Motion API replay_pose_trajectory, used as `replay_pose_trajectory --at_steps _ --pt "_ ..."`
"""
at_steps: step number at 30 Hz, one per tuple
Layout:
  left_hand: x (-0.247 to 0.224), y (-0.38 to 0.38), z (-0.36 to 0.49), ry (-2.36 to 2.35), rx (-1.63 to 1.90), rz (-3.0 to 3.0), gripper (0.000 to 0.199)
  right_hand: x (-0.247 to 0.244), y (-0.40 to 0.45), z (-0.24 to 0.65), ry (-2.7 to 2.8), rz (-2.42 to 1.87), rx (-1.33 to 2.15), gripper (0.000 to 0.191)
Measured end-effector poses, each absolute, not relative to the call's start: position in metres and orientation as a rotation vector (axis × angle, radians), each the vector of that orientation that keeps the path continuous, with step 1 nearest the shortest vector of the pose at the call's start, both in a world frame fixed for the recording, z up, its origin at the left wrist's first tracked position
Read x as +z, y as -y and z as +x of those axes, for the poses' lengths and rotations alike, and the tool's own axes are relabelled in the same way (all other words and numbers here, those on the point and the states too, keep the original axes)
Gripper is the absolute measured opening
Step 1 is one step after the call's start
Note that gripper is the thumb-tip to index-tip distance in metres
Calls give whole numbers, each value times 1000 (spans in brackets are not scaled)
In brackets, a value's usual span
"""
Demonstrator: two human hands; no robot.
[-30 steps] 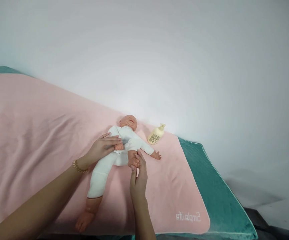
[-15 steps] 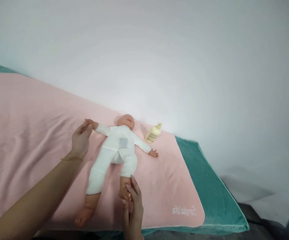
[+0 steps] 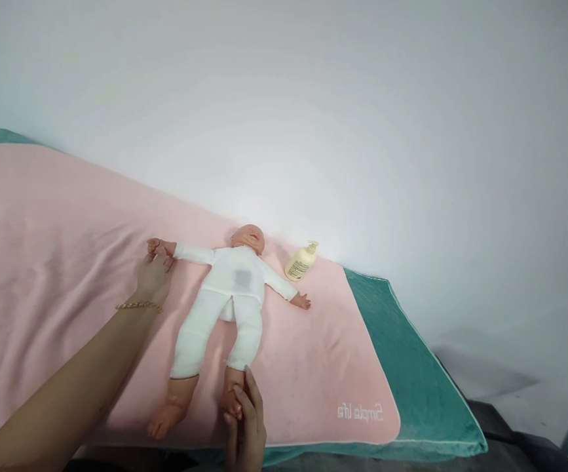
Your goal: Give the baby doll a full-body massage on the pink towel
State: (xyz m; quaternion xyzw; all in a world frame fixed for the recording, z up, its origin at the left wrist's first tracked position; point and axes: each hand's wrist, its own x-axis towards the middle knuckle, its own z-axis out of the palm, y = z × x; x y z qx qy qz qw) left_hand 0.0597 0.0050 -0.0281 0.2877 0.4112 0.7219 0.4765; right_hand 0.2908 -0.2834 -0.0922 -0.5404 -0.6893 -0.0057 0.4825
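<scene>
A baby doll [image 3: 237,275] in a white cloth suit lies on its back on the pink blanket [image 3: 313,367], its head toward the wall. At the end of its outstretched arm on the left, my left hand [image 3: 154,275], with a gold bracelet at the wrist, has its fingers closed on the doll's hand. Lower down, my right hand [image 3: 248,416] grips the doll's foot on the right side. The doll's other arm and other leg rest on the blanket, untouched.
A pale yellow pump bottle [image 3: 301,261] lies tilted beside the doll's head and arm. Under the blanket, a green cover [image 3: 401,347] shows at the right and along the front edge. A white wall [image 3: 313,118] rises behind.
My left hand has moved left and slightly down, and the doll's arm is stretched out further. My right hand has moved down and left with the foot, straightening that leg.
</scene>
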Motion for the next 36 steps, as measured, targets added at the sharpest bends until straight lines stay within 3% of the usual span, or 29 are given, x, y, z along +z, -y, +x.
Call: replay_pose_trajectory --at_steps 3,7,14,19,27,36 --pt "-15 3 67 -1012 1867 572 17 -79 279 293 1677 -1327 -16 37" --pt "8 26 84 -1005 1962 930 30 -50 261 296 1711 -1345 -21 39" --pt "15 53 104 -956 1485 1714 35 3 199 290 1630 -1283 -16 37" --pt "7 42 102 -869 1376 1946 35 21 161 285 1520 -1254 81 40" --pt "7 38 100 -830 1378 1890 30 13 153 282 1482 -1248 136 42" --pt "15 34 85 -968 1687 1187 38 -10 216 291 1615 -1247 8 37"
